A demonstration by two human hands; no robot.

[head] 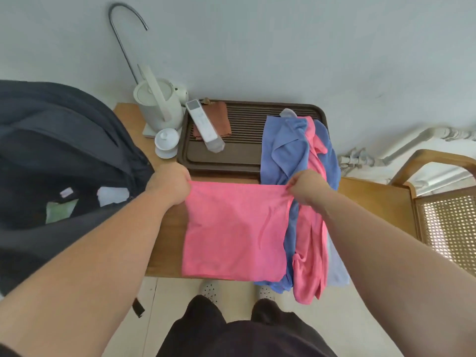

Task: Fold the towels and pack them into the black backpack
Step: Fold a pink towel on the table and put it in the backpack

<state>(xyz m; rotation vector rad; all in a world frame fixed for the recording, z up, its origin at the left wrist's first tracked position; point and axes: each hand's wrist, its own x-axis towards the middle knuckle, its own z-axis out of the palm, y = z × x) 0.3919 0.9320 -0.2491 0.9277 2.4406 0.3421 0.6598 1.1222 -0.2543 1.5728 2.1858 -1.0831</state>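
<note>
Hands: the left hand (168,186) is curled tight on the far left corner of the pink towel (234,233). The right hand (305,188) pinches the far right corner. They are apart, with the far edge pulled taut between them.
Towel: lies flat on the worktop (373,202), running from the hands back toward the person, its near edge at the worktop's front rim.
Key relation: the held edge runs left to right, so a fold would likely bring it toward the near edge.
Backpack: the black backpack (64,150) stands open just left of the towel, nearer the left hand.
Waiting pile: loose blue and pink towels (291,145) lie just right of the towel, partly over a dark tray (247,119).
Writing: none readable; the tags in the backpack are too small to read.
</note>
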